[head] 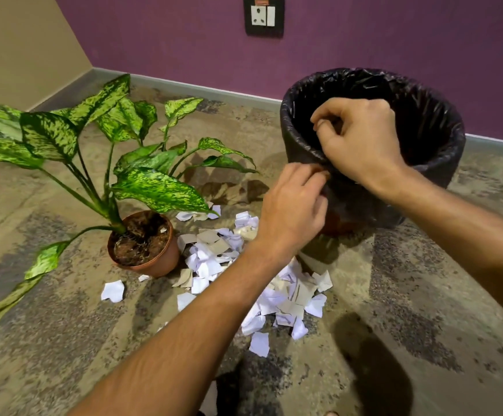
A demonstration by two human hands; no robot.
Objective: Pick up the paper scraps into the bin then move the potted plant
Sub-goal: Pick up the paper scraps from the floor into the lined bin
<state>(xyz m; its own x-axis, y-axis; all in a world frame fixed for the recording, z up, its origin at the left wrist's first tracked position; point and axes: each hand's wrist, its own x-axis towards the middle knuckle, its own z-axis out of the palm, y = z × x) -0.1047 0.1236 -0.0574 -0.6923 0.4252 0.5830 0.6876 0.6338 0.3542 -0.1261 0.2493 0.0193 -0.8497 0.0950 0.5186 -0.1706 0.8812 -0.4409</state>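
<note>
Bin point(436, 163) upright, mouth tilted toward camera; left hand point(292, 211), right hand point(361, 139) pinching its black liner point(307, 145).

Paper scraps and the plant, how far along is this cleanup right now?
Nothing looks done yet: the paper scraps lie in a heap on the floor between the potted plant and the bin. In hand: the left hand and right hand are both at the bin's black liner, apparently adjusting it. Left: collecting every scrap, then moving the plant.
</note>
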